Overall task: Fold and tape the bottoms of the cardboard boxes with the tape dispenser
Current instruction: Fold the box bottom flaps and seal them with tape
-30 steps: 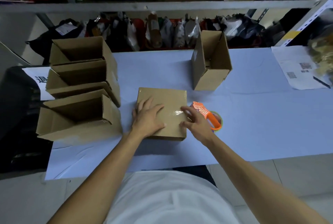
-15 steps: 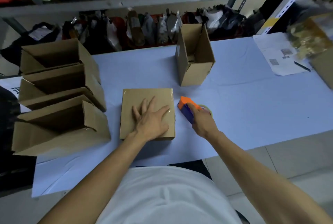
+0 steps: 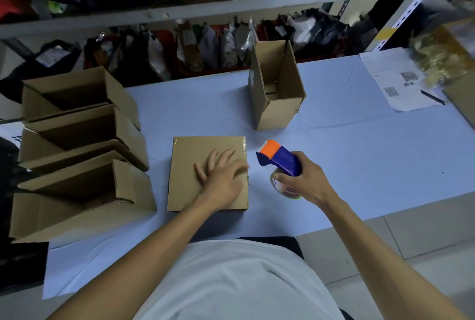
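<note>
Fingers [image 3: 221, 159] flat on cardboard box [image 3: 190, 186] — tape dispenser [image 3: 280, 161] gripped just beside

Right hand [image 3: 305, 180] has left the taped box [image 3: 208, 173], gripped the tape dispenser [image 3: 280, 162], raised it off the surface [image 3: 359, 155].

The left hand [image 3: 221, 180] lies on a box [image 3: 205, 165]; three boxes [image 3: 77, 150] sit further left. The tape dispenser [image 3: 280, 162], in the right hand [image 3: 305, 180], is beside it.
</note>
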Demonstrator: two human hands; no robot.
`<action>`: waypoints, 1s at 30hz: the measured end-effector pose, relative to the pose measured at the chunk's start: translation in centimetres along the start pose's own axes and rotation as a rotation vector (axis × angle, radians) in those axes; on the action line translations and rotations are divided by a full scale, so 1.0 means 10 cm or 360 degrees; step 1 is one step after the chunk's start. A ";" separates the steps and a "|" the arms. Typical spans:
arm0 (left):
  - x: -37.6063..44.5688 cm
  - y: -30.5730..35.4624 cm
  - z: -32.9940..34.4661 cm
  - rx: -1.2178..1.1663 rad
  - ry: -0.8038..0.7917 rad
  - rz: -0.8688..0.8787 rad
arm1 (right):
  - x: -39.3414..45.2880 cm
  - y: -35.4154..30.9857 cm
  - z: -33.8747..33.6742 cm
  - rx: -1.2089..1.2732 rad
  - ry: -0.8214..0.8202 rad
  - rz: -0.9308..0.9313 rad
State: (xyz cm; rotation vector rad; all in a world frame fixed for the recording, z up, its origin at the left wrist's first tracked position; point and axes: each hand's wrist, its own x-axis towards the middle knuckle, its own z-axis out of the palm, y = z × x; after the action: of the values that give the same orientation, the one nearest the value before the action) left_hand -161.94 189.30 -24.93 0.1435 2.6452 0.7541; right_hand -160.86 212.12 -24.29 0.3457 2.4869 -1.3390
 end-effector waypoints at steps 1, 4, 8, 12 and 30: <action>0.01 0.01 -0.02 -0.0110 0.0163 -0.0060 | -0.03 0.00 -0.01 0.0028 -0.0033 -0.0040; 0.07 0.06 -0.10 -0.0482 0.0342 -0.0171 | -0.11 -0.02 -0.01 0.0153 -0.0152 -0.0185; 0.10 0.22 -0.19 -0.0984 -0.0011 -0.0290 | -0.17 -0.09 0.00 -0.0017 -0.0218 -0.0365; 0.11 0.25 -0.19 -0.1162 -0.0047 -0.0321 | -0.18 -0.03 -0.03 -0.0001 -0.0215 -0.0367; 0.08 0.22 -0.20 -0.1367 -0.0077 -0.0620 | -0.17 -0.06 -0.06 -0.0010 -0.0283 -0.0463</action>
State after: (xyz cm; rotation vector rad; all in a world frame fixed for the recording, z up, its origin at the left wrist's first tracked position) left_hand -163.46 190.34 -22.54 -0.5528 1.9811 1.5989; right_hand -159.64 212.21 -22.87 -0.1385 2.4575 -1.3984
